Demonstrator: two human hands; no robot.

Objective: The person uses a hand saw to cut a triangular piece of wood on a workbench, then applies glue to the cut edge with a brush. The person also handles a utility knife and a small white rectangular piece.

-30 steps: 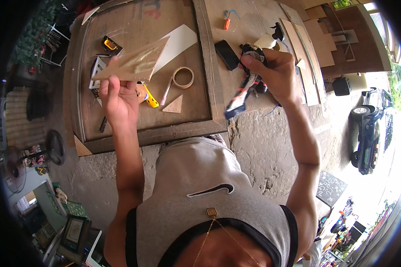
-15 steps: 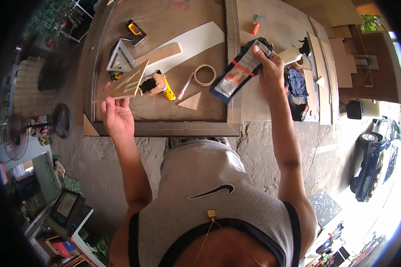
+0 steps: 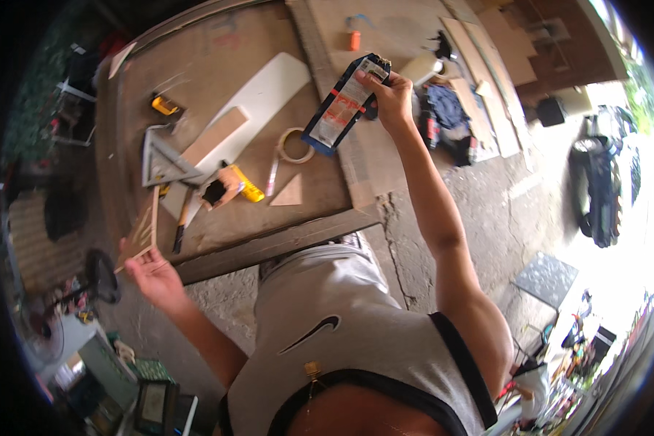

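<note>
My left hand [image 3: 156,280], at the worktable's near left corner, grips a thin light wooden piece [image 3: 145,231] by its lower end, thumb and fingers closed on it. Raised over the middle of the table, my right hand [image 3: 394,100] clasps a dark blue pouch [image 3: 344,109] with a pale and red printed label. Close to the wooden piece lie a grey triangular square [image 3: 152,158] and a slim wooden-handled tool [image 3: 183,221]. Beside them are a torn brown cardboard piece [image 3: 230,184] and a yellow tool [image 3: 248,186]. A tape roll [image 3: 282,147] lies below the pouch.
A long white board [image 3: 272,81] lies under a brown wooden strip [image 3: 215,134]. A small wooden triangle [image 3: 288,192] sits near the table's front frame [image 3: 283,242]. Farther off are a yellow-black tool [image 3: 165,105], an orange-handled tool [image 3: 354,41] and dark cloth [image 3: 447,105].
The view has turned, tilting the table. My left hand and the wooden piece have moved left and nearer, uncovering the wooden-handled tool. My right hand still holds the pouch.
</note>
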